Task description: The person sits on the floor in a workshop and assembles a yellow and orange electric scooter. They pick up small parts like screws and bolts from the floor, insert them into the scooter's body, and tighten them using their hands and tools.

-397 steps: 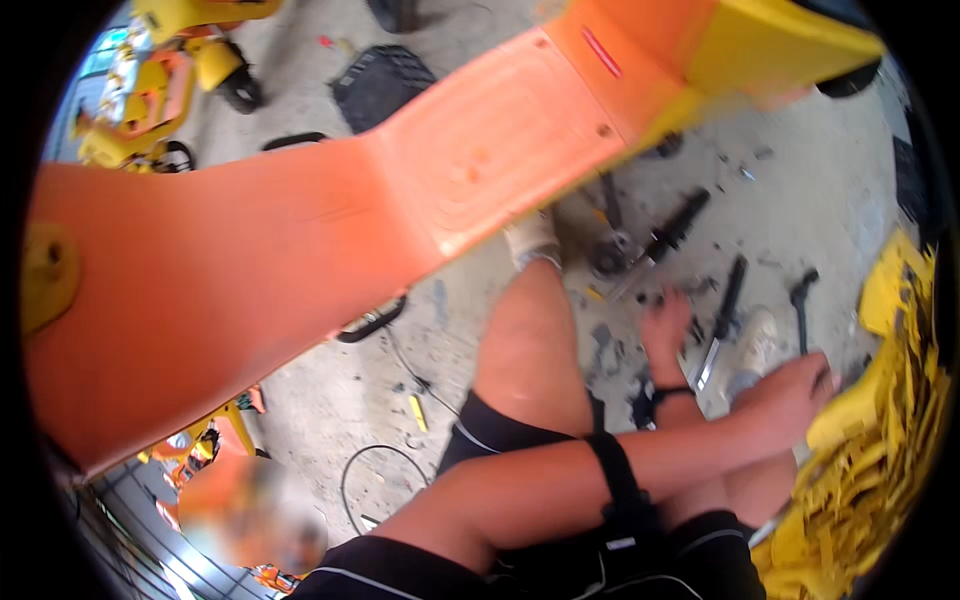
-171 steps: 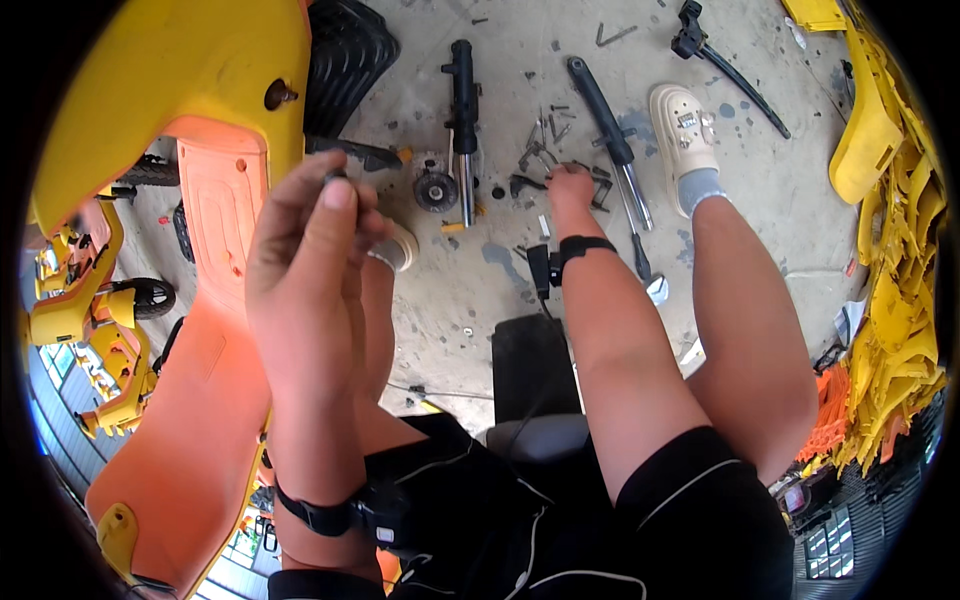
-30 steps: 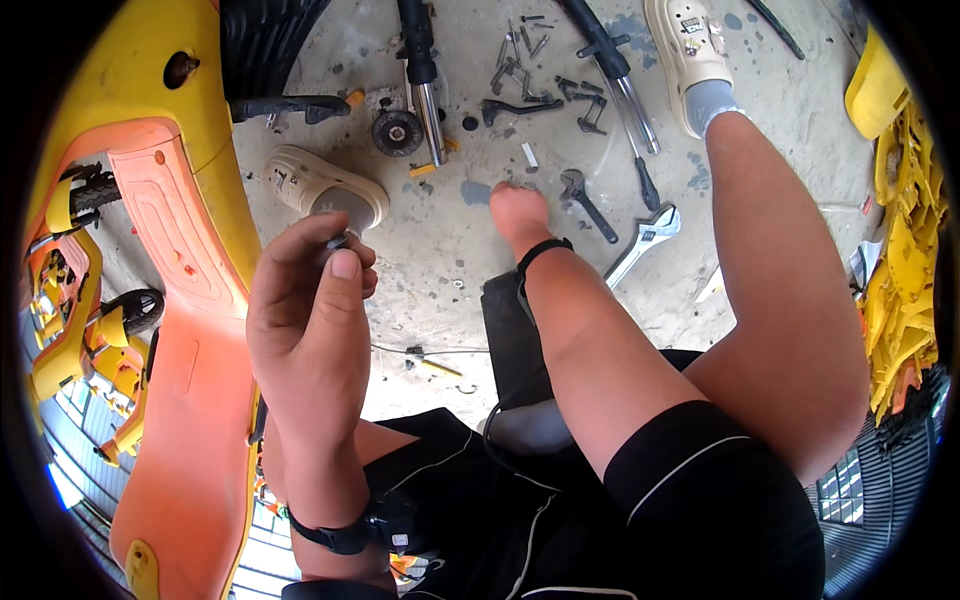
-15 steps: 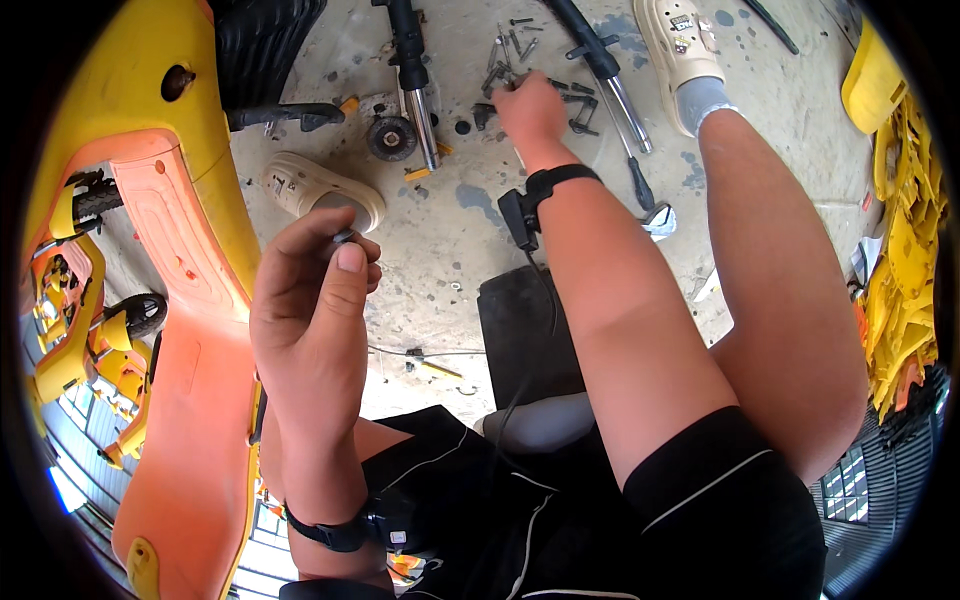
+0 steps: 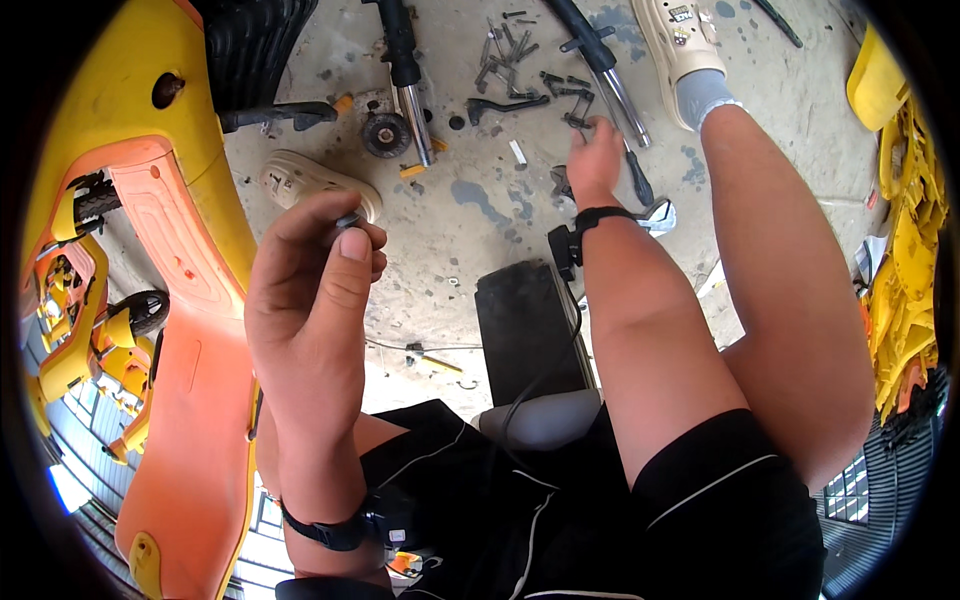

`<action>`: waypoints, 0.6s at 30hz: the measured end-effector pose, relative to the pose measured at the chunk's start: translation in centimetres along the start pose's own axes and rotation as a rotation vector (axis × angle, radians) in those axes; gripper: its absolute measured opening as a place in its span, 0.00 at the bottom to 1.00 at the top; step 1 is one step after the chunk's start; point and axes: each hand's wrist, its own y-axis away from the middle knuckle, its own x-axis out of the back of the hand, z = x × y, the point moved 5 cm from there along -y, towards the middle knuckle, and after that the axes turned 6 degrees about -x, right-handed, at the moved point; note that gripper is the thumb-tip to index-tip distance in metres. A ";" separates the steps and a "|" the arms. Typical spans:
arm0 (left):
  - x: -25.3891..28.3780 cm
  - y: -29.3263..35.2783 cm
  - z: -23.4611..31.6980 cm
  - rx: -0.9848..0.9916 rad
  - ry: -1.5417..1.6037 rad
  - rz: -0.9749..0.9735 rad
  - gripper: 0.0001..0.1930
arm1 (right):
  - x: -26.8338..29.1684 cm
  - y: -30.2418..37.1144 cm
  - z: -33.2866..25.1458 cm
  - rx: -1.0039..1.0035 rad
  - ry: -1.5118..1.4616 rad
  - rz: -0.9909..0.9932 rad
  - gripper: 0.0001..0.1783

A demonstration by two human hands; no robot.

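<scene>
**Hands over a scatter of metal parts on a concrete floor**

The concrete floor lies open in a strip between the yellow-and-orange plastic body along the left rim and the person's right leg on the right. A black block sits in the near middle of that strip, taking up the ground just below the right wrist. Yellow plastic panels crowd the far right edge. Toward the top, the floor is thick with loose hardware: a small wheel, a chromed rod with a black grip, a second long rod and a cluster of small dark metal pieces. The barest ground lies between the wheel and the block.

The left hand is raised close to the camera, forearm upright, with thumb and forefinger pinched together on a small metal part held above a pale shoe.

The right hand reaches far forward, arm straight, palm down at the edge of the pieces beside the second rod. Its fingers curl downward among them; whether they grip anything cannot be told. A wrench lies just right of that wrist.
</scene>
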 end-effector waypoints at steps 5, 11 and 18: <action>-0.3 0.0 -0.2 0.006 0.009 -0.016 0.13 | -0.9 -0.6 -1.0 -0.037 0.065 -0.175 0.14; -0.8 0.0 0.0 0.025 -0.021 -0.003 0.13 | -1.2 0.6 -0.9 -0.072 0.123 -0.127 0.14; -1.0 -0.1 0.2 0.016 0.003 0.004 0.13 | -0.9 0.8 -0.6 -0.184 0.248 -0.051 0.13</action>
